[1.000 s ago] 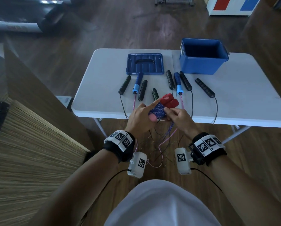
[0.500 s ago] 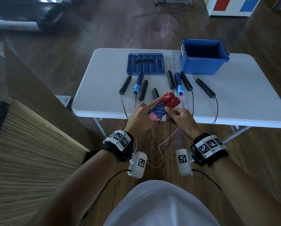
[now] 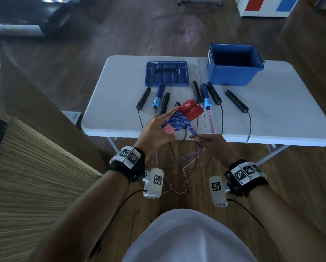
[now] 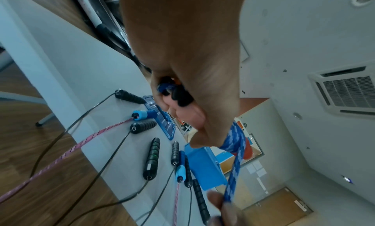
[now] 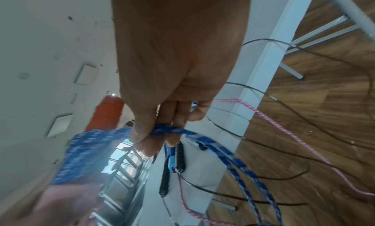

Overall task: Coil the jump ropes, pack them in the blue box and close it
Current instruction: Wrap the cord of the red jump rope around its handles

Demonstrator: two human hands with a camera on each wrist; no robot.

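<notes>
Before the table (image 3: 109, 103), the red handles (image 3: 191, 110) are clasped in the left hand (image 3: 156, 133) as a core, while the blue rope (image 3: 177, 121) is pinched taut by the right hand (image 3: 213, 146) for winding.

1. A blue braided rope (image 5: 172, 131) is pinched between the thumb and fingers of the right hand (image 5: 174, 69).
2. To the left, the rope is seen wound in blurred turns (image 5: 85, 155) beside a red handle (image 5: 107, 112).
3. To the right, the rope hangs in a loop above the wood floor (image 5: 314, 133).
4. Black handles (image 5: 179, 154) and a light-blue one (image 5: 172, 161) are seen on the white table (image 5: 261, 69).
5. A pink rope (image 5: 263, 117) and thin black cords (image 5: 274, 99) are draped over the table edge.
</notes>
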